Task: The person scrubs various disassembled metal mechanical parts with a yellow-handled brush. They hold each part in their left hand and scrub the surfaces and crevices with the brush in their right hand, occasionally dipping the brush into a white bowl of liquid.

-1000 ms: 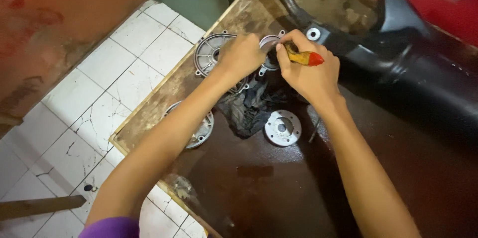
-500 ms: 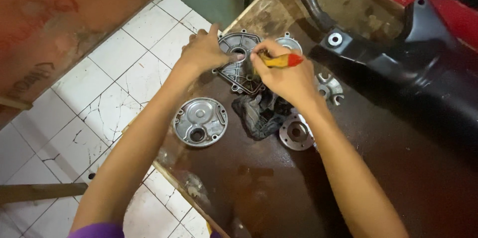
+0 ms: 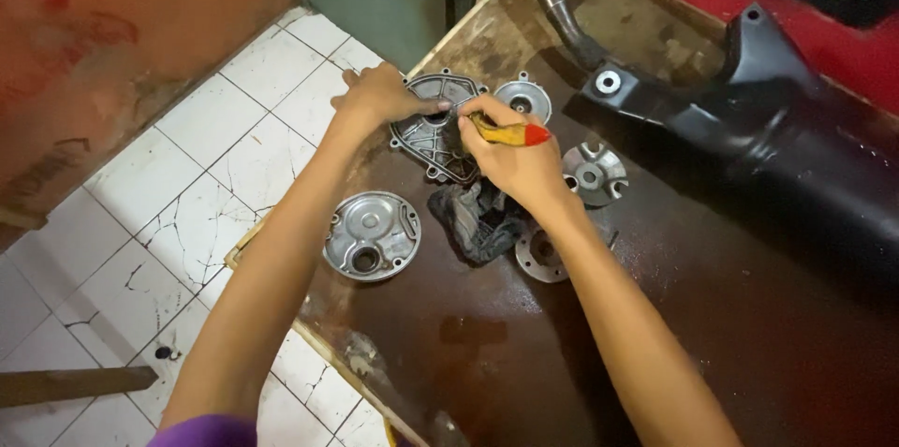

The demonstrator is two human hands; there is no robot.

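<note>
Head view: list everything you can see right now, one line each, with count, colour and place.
Ribbed grey metal cover plate: one, dark grey, far left of bench, under both hands.
Round silver metal cover: one, silver, left bench edge.
Small round silver cap: one, behind the ribbed plate.
Notched silver hub: one, bench middle.
Flat metal flange ring: one, grey, partly under the right forearm.
Dark crumpled rag: one, black-grey, between the parts.
Black exhaust muffler with pipe: one, far right side of bench.
Brown wooden bench: one.
White cracked floor tiles: many, left.
Yellow-and-red handled brush: one, in right hand.
Left hand: on the plate's edge.
Right hand: gripping the brush.
</note>
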